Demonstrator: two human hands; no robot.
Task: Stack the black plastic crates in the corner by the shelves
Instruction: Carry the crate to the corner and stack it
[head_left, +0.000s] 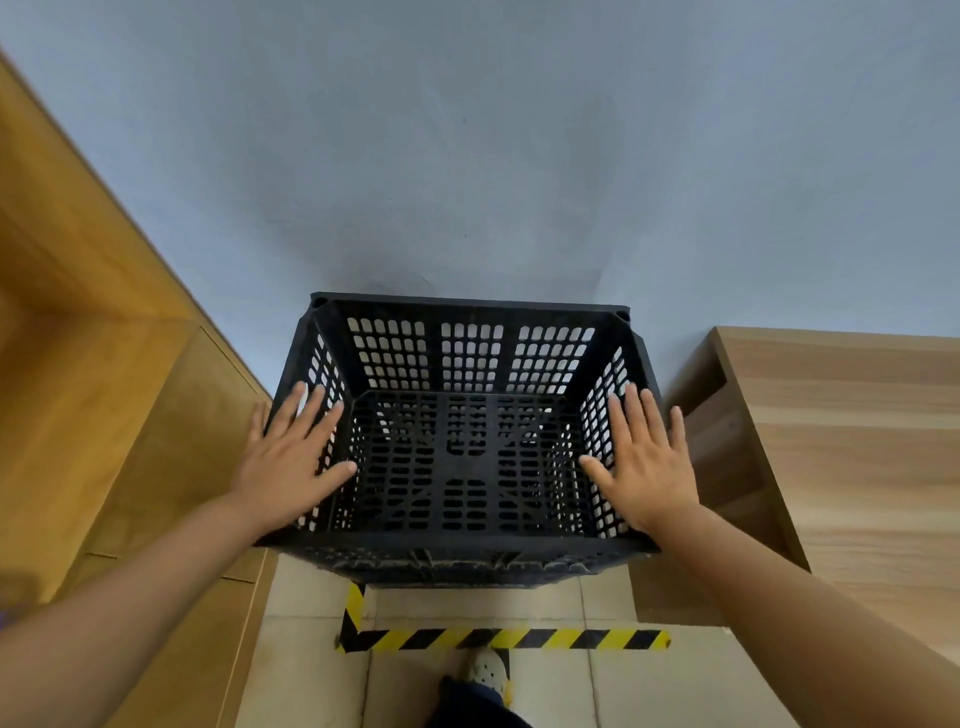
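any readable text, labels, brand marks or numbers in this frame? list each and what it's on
None can be read.
Black crate: no label, brand or number shows on its rim or perforated walls.
Yellow and black hazard tape on the floor tiles: stripes only, no wording.
Wooden shelving to the left, wooden unit to the right and grey wall: bare, no signs.
Left hand and right hand: nothing written.

Black perforated crate (460, 431), open side up, against the grey wall (467, 156). Left hand (291, 462) and right hand (647, 462) flat, fingers spread, over its side rims. Wooden shelving (104, 389) beyond left hand; wooden unit (841, 441) beyond right; striped floor tape (504, 638) nearer than both hands.
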